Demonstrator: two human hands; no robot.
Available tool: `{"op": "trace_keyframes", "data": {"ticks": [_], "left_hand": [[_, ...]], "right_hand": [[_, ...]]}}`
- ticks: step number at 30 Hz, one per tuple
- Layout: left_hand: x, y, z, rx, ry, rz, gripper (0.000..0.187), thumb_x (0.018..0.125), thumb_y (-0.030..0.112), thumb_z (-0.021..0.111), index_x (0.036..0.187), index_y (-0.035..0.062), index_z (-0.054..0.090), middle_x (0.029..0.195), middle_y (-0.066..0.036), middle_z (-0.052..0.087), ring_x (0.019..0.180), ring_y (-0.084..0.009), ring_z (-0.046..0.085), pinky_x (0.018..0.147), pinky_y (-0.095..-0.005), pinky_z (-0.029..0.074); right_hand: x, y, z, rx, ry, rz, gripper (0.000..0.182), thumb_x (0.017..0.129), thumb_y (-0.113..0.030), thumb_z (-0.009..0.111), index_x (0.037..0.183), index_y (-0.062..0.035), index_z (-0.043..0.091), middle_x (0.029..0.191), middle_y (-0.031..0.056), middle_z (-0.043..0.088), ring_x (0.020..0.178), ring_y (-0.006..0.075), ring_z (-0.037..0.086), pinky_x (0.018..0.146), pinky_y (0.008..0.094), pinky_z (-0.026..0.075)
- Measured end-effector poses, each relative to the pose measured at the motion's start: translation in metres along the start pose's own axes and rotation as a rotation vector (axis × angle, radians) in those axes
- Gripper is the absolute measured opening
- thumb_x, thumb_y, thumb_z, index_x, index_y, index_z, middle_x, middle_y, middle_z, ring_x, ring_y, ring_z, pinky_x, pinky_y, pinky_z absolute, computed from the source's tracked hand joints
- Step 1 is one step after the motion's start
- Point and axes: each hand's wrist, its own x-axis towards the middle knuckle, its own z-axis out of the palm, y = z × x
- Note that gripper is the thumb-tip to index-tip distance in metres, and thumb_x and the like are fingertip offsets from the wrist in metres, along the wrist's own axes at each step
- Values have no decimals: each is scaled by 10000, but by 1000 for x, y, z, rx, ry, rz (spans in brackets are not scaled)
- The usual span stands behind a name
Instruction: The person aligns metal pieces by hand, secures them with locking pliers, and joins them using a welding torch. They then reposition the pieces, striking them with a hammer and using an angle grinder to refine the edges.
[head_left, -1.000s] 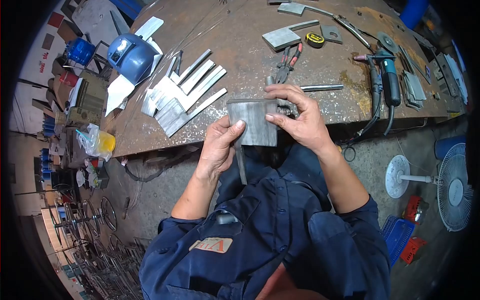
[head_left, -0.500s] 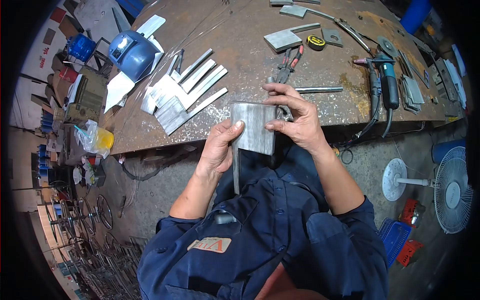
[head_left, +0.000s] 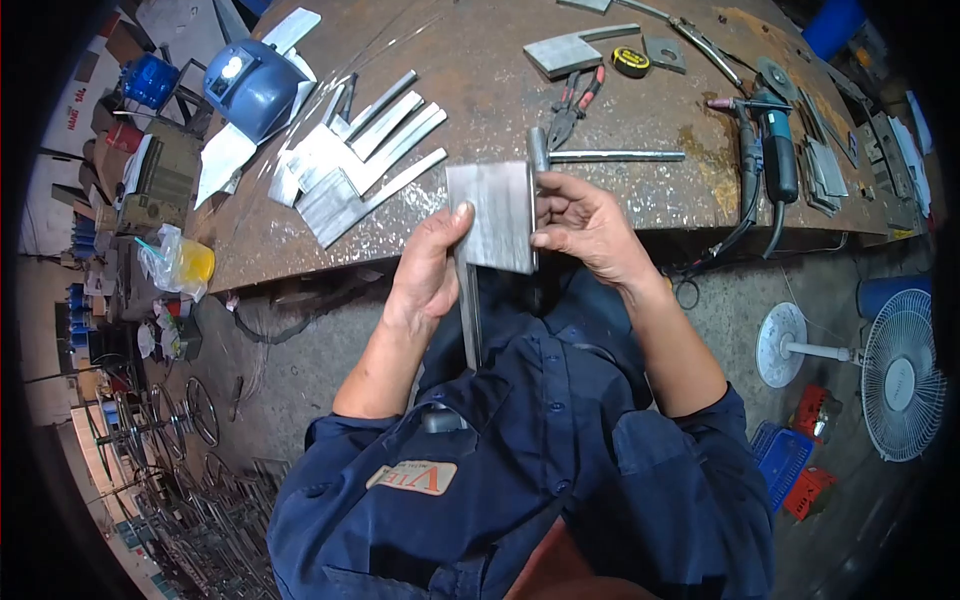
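Note:
A grey metal plate with a long narrow leg (head_left: 492, 218) is held up in front of my chest, over the table's front edge. My left hand (head_left: 432, 252) grips its left side, thumb on the face, above the leg that points down. At the plate's right edge, my right hand (head_left: 585, 225) has its thumb and curled fingers against the metal. Behind the plate's upper right lies a hammer (head_left: 610, 156) with a metal handle. Similar metal pieces (head_left: 345, 190) are piled on the table to the left.
On the steel table (head_left: 440, 110) are a blue welding mask (head_left: 252, 90), pliers (head_left: 572, 110), a tape measure (head_left: 630, 62) and an angle grinder (head_left: 778, 150). A bag of yellow drink (head_left: 190, 264) hangs near the left edge. A fan (head_left: 902, 375) stands at the right.
The plate and both hands have moved up and slightly left in view. The plate's face is turned a little, and my right fingers have shifted from its upper corner to its right edge.

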Motion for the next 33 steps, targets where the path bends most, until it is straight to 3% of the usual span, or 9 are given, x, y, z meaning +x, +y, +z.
{"op": "trace_keyframes", "data": {"ticks": [2, 6, 8, 10, 11, 18, 22, 29, 33], "left_hand": [[3, 0, 2, -49, 37, -14, 402, 1056, 249, 638, 1263, -95, 632, 1184, -199, 731, 1066, -280, 741, 972, -414, 598], [10, -2, -9, -67, 60, -31, 399, 1057, 237, 633, 1286, -90, 619, 1186, -191, 725, 1123, -296, 726, 1020, -431, 581], [12, -2, -10, -98, 107, -57, 452, 1063, 245, 621, 1365, -85, 554, 1269, -216, 688, 1177, -321, 702, 1056, -458, 572], [14, 1, 2, -192, 108, -75, 471, 1088, 243, 564, 1407, -96, 497, 1315, -264, 645, 1216, -359, 676, 1070, -494, 568], [15, 2, 6, -283, 106, -96, 489, 1112, 241, 508, 1450, -107, 440, 1361, -311, 602, 1255, -397, 650, 1085, -531, 563], [23, -12, -3, -508, 137, -207, 444, 1110, 241, 521, 1420, -72, 471, 1309, -269, 623, 1239, -367, 654, 1110, -548, 547], [20, -12, 0, -617, 153, -222, 380, 1105, 219, 535, 1369, -52, 512, 1270, -250, 637, 1223, -357, 654, 1098, -546, 558], [19, -12, 4, -638, 206, -219, 369, 1092, 206, 563, 1364, -39, 526, 1249, -253, 637, 1200, -363, 658, 1090, -548, 566], [20, -15, -5, -607, 127, -231, 397, 1089, 229, 572, 1378, -38, 516, 1253, -245, 635, 1195, -366, 656, 1081, -538, 571]], "right_hand": [[-2, -2, -1, 45, -86, 246, 556, 917, -46, 808, 1404, 58, 561, 1058, 92, 730, 849, 106, 673, 726, 250, 577], [-2, 4, -1, 44, -24, 221, 456, 985, -80, 739, 1379, 94, 590, 966, 80, 734, 789, 112, 673, 697, 273, 576], [-5, 10, -1, 70, -13, 183, 412, 1015, -82, 691, 1382, 87, 608, 999, 75, 720, 805, 112, 670, 736, 282, 584], [-6, 13, 9, -269, 94, -172, 436, 994, -34, 687, 1403, 89, 599, 1045, 78, 703, 839, 114, 670, 794, 300, 593], [-7, 14, 18, -162, 103, -215, 507, 936, -2, 733, 1422, 66, 602, 1077, 102, 694, 876, 116, 670, 802, 290, 591], [13, -5, 20, -811, 89, -372, 551, 821, -95, 870, 1341, -25, 701, 918, 102, 716, 715, 111, 616, 646, 269, 534], [15, -7, 12, -745, 9, -361, 523, 855, -137, 835, 1348, -28, 699, 858, 82, 672, 683, 126, 556, 625, 278, 475], [14, -6, 13, -754, -6, -336, 534, 870, -104, 792, 1383, -21, 670, 881, 91, 645, 717, 129, 543, 659, 286, 470], [16, 1, 23, -836, 19, -399, 691, 821, -134, 842, 1459, -35, 595, 1053, 128, 660, 892, 211, 634, 806, 331, 519]]}}
